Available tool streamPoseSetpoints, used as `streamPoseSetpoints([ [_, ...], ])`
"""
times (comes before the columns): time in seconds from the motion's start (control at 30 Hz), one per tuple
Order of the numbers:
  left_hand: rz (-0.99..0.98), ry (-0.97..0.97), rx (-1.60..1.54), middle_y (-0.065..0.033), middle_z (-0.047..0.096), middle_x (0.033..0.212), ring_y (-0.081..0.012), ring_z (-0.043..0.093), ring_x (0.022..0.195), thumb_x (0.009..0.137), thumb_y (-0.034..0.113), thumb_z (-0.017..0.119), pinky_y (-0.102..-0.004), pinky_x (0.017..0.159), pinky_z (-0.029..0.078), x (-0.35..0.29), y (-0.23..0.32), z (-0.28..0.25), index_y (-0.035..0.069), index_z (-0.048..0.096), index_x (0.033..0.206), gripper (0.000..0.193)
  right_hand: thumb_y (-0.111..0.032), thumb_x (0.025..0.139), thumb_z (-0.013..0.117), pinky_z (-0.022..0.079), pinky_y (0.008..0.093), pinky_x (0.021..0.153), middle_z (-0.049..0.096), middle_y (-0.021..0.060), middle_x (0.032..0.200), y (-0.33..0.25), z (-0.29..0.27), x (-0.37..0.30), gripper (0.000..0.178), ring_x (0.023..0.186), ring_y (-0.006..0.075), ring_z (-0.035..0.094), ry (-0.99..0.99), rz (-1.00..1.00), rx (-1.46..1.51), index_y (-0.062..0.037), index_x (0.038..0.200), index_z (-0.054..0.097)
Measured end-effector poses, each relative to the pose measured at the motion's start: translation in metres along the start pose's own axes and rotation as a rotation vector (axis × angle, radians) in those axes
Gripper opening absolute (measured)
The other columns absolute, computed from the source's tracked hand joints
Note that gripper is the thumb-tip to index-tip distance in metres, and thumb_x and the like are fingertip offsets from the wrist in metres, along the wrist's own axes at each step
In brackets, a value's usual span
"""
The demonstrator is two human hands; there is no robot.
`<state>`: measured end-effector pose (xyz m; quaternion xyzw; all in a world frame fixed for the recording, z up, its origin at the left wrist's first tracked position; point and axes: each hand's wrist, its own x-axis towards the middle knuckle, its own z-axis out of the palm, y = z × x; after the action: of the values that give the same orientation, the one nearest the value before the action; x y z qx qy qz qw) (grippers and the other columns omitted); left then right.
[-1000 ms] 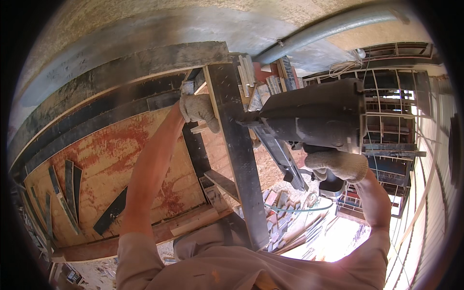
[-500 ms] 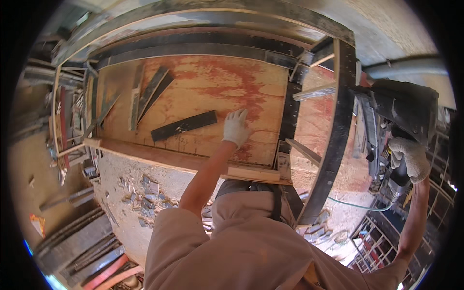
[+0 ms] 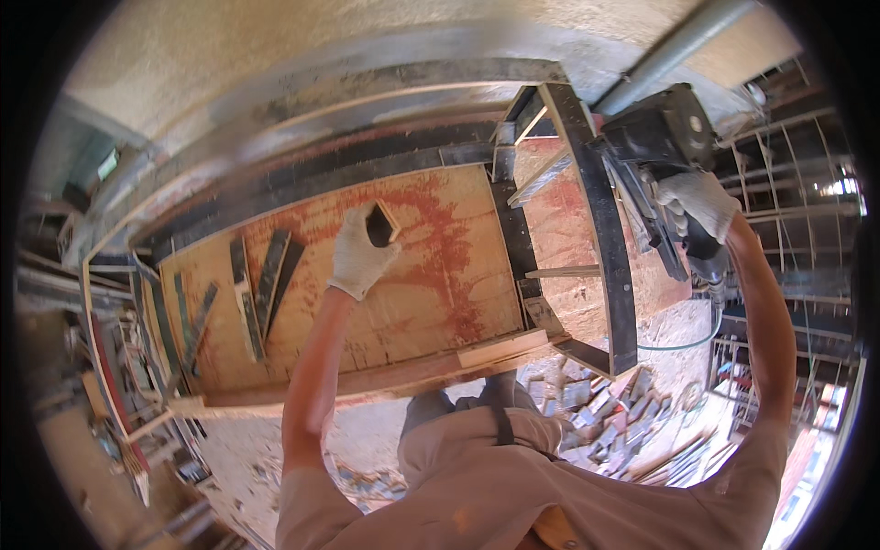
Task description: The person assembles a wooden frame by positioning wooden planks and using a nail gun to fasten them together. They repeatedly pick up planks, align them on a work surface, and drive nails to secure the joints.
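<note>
left arm outstretched, gloved left hand (image 3: 359, 255) gripping a dark strip (image 3: 381, 224).

Left hand (image 3: 359, 258) covers most of the dark strip (image 3: 380, 223) it lifts; length unreadable. Right hand (image 3: 697, 203) hides the power tool (image 3: 655, 137) grip, blade not discernible. Scrap pile (image 3: 596, 412) at lower right is blurred. Frame rim black.
</note>
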<state>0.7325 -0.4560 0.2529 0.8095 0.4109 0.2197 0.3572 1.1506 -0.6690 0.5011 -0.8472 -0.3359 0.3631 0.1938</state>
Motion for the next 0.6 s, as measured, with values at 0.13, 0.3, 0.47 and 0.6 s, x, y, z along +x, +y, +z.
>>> streamPoseSetpoints([
  [0.13,0.203,0.137,-0.247,-0.0085,0.066,0.121,-0.0208,0.068,0.106,0.072,-0.004,0.082,-0.0329,0.089,0.058,0.053,0.034,-0.027,0.005,0.057,0.132,0.065,-0.005,0.084,0.065,0.045,0.0306,0.042,0.058,0.0051,0.06,-0.014,0.014,-0.013,0.006,0.046,0.0149,0.057,0.044,0.052,0.102,0.0008,0.083,0.067],
  [0.3,0.216,0.192,-0.608,-0.0051,0.065,0.13,-0.0151,0.064,0.11,0.071,-0.004,0.086,-0.0304,0.097,0.054,0.111,0.015,0.004,0.007,0.06,0.131,0.066,-0.007,0.088,0.065,0.045,0.0309,0.044,0.062,0.0066,0.061,-0.012,0.021,-0.013,0.011,0.049,0.0143,0.061,0.055,0.038,0.138,0.0007,0.082,0.071],
  [0.47,0.217,0.13,-0.683,-0.0054,0.062,0.13,-0.0154,0.065,0.112,0.072,-0.013,0.082,-0.0325,0.094,0.06,0.155,0.001,0.041,0.004,0.057,0.135,0.069,0.003,0.084,0.066,0.043,0.0295,0.037,0.054,0.0042,0.058,-0.008,0.031,-0.016,0.007,0.043,0.0144,0.055,0.112,0.068,0.284,0.0017,0.089,0.061],
  [0.6,0.191,0.046,-0.761,-0.0076,0.069,0.114,-0.0144,0.068,0.097,0.074,-0.011,0.082,-0.0318,0.084,0.062,0.185,0.01,0.05,0.001,0.062,0.125,0.056,0.008,0.081,0.068,0.041,0.0282,0.036,0.056,0.0043,0.062,0.001,0.029,-0.017,0.023,0.044,0.0126,0.052,0.122,-0.001,0.323,0.0027,0.103,0.064],
])
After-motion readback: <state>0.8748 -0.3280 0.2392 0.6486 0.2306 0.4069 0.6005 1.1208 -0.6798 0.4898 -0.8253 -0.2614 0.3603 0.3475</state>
